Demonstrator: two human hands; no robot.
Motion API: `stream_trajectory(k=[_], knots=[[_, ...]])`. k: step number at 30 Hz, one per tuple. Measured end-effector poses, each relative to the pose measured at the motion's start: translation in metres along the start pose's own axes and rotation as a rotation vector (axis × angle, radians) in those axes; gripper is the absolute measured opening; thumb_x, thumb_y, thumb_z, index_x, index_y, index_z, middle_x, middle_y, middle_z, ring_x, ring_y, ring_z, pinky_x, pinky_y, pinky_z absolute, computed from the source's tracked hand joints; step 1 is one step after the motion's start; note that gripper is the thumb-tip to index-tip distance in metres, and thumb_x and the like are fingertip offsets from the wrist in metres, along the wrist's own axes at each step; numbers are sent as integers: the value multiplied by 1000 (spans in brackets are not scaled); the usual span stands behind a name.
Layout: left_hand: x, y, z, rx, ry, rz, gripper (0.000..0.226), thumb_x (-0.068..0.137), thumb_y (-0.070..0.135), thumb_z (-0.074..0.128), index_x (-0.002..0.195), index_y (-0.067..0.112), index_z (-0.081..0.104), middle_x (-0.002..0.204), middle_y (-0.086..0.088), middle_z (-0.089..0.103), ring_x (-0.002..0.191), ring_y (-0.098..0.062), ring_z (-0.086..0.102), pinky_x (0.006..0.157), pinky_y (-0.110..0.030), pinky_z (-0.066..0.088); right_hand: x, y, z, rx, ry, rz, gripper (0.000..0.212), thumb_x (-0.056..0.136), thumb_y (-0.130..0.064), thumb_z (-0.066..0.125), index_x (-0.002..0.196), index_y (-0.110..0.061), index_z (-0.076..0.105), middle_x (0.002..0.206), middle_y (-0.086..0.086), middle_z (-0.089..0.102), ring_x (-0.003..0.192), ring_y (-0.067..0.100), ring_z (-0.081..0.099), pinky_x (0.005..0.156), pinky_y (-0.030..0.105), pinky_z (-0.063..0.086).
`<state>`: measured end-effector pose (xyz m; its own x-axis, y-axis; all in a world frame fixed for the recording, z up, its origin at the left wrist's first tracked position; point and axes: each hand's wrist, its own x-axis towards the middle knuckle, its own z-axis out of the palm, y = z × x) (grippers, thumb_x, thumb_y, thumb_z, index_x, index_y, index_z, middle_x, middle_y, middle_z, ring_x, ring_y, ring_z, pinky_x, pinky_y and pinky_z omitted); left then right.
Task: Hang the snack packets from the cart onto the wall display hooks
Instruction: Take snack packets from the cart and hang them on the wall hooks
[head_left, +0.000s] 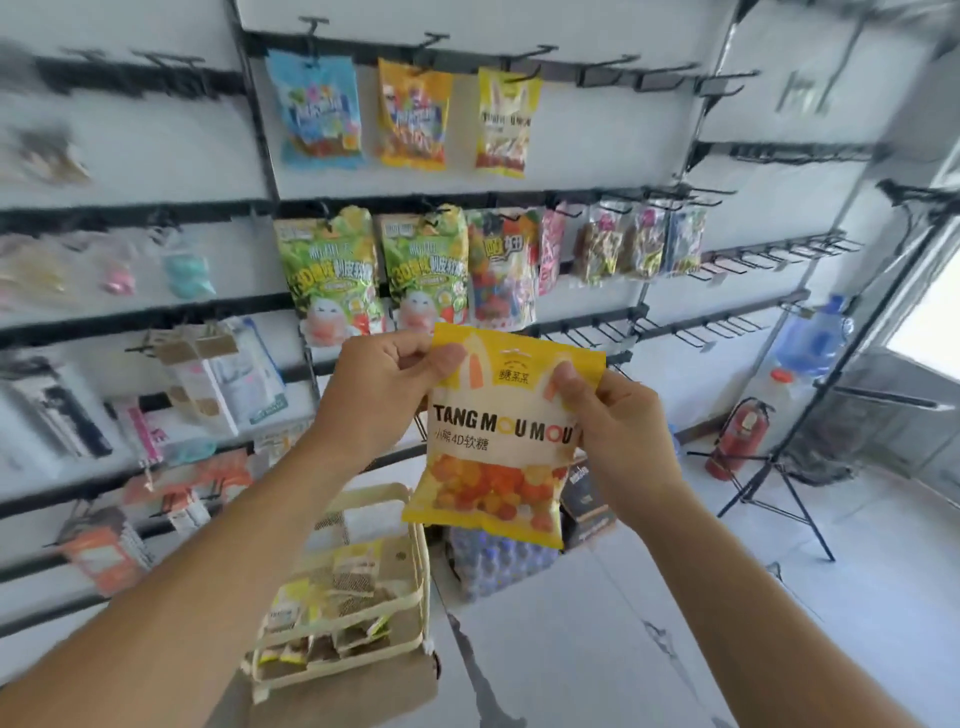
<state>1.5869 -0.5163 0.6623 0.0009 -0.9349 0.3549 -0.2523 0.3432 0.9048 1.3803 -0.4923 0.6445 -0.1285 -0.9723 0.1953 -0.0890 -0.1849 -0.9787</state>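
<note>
A: Why does each hand take a top corner?
B: The left hand (387, 384) and right hand (605, 415) pinch the yellow packet (501, 441) upright so its top faces the hooks (587, 332).
A: Where is it?
B: Raised above the cart (363, 587), near the far wall.

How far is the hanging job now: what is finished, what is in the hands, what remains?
Done: several packets hang on the wall, such as the blue packet and two green packets. In hand: the left hand and right hand hold a yellow gummy packet by its top, not yet hooked. Left: more packets lie in the cart, and empty hooks wait.
</note>
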Motion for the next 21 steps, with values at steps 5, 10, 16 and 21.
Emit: stream_trajectory(k=[5, 10, 16, 21], knots=[[46, 11, -11, -35, -18, 33, 21, 84, 33, 67, 80, 16, 77, 80, -6, 77, 80, -29, 73, 76, -45, 61, 43, -28, 7, -32, -8, -49, 38, 85, -50, 62, 65, -18, 69, 64, 10, 61, 60, 24, 57, 59, 54, 52], [110, 12, -22, -27, 6, 57, 15, 91, 26, 67, 88, 12, 72, 79, 0, 77, 74, -12, 73, 68, -29, 59, 105, -55, 23, -86, -14, -107, 41, 98, -39, 54, 74, -10, 69, 74, 24, 67, 62, 29, 65, 60, 51, 56], [177, 8, -32, -37, 20, 97, 10, 92, 24, 67, 84, 22, 73, 80, 3, 77, 75, -12, 73, 72, -33, 60, 176, -60, 44, -60, -34, -133, 40, 100, -36, 53, 79, -6, 69, 86, 23, 71, 68, 32, 68, 72, 61, 55], [223, 12, -20, -78, 63, 55, 15, 91, 25, 70, 89, 11, 75, 83, -2, 78, 83, -22, 74, 82, -43, 60, 228, -61, 40, 1, -43, -166, 36, 101, -31, 54, 73, -20, 73, 78, 6, 75, 68, 21, 71, 61, 40, 60]])
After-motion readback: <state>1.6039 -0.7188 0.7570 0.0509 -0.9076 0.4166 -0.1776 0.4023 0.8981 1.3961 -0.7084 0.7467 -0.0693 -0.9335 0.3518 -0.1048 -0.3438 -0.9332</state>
